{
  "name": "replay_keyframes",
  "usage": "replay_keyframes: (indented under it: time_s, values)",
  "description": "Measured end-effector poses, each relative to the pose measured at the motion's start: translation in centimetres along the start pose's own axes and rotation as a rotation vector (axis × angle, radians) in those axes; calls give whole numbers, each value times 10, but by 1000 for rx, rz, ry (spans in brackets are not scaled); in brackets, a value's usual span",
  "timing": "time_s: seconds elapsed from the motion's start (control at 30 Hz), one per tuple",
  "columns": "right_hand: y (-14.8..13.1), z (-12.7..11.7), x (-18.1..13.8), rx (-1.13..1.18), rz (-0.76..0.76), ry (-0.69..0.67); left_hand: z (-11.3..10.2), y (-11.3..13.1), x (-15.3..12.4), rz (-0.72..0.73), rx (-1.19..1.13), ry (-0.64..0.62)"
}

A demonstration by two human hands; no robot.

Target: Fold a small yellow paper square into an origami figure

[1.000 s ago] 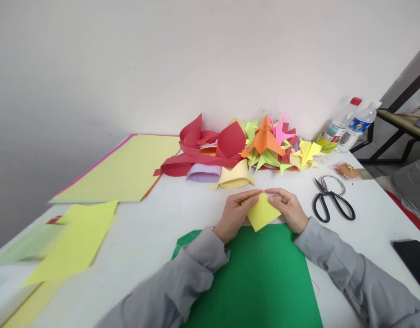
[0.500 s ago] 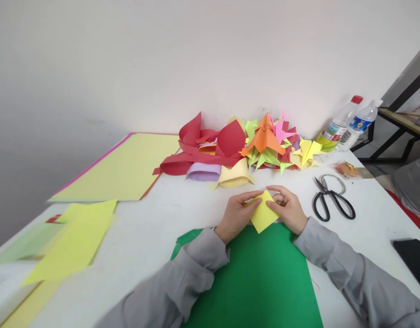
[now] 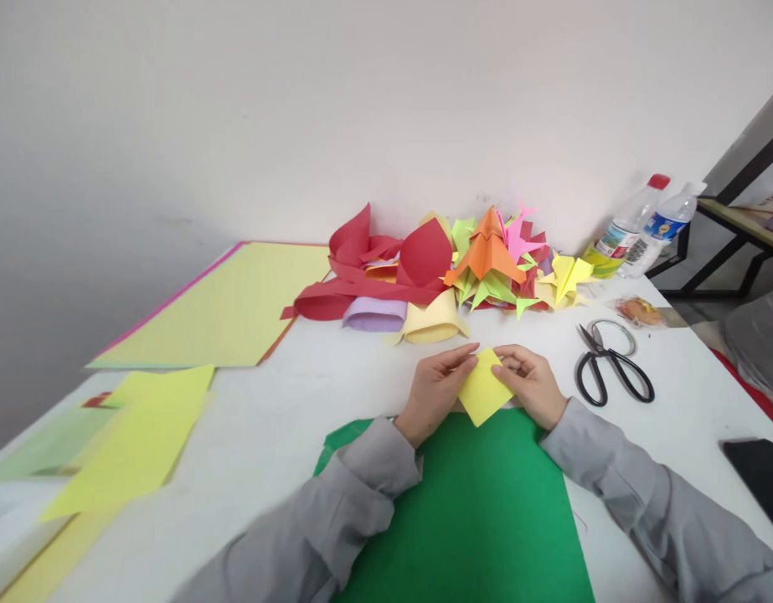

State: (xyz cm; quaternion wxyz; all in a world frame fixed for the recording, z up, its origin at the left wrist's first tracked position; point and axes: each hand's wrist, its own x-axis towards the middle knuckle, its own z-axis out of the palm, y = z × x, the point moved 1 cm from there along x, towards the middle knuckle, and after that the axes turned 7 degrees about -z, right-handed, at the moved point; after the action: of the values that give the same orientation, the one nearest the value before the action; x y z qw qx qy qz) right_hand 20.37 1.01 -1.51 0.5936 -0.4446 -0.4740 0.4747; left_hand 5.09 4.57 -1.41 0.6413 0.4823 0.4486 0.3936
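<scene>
A small folded yellow paper (image 3: pixel 484 391) is held just above the white table (image 3: pixel 286 402), at the far edge of a large green sheet (image 3: pixel 480 511). My left hand (image 3: pixel 435 390) pinches its left side, thumb and fingers pressed on the top corner. From the other side, my right hand (image 3: pixel 532 384) grips the right edge with curled fingers. Both grey sleeves rest over the green sheet.
A heap of folded coloured paper shapes (image 3: pixel 449 272) lies along the wall. Black scissors (image 3: pixel 605 368) and a tape ring lie to the right, two plastic bottles (image 3: pixel 643 226) behind them. A dark phone (image 3: pixel 760 481) is at far right; yellow sheets (image 3: pixel 223 306) lie at left.
The yellow paper has turned slightly and its top corner has shifted between my fingertips; both hands stayed in nearly the same place above the green sheet.
</scene>
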Motion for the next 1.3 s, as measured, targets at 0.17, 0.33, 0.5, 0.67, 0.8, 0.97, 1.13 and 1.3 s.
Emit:
replay_keyframes:
  time_s: [0.17, 0.33, 0.5, 0.67, 0.8, 0.97, 1.13, 1.3]
  values:
    - [2, -3, 1, -11, -43, 33, 0, 1, 0, 27, 8, -41]
    - [3, -4, 0, -25, -58, -7, -1, 2, 0, 88, 13, 27]
    - [3, -4, 0, -24, -56, 40, -1, 1, 1, 90, 0, 26]
    - [1, -3, 1, 10, -32, 79, -1, -1, 3, 8, -50, -7]
    - [1, -2, 1, -16, 39, 10, -2, 2, 3, 35, -70, 51]
    - [0, -3, 3, -58, -20, 95, 1, 6, 0, -44, -102, -43]
    - [0, -4, 3, -84, -90, 140, 2, 9, -4, -76, -90, -87]
    - [-1, -5, -2, -168, -178, 121, 2, 13, -6, -29, -86, -55]
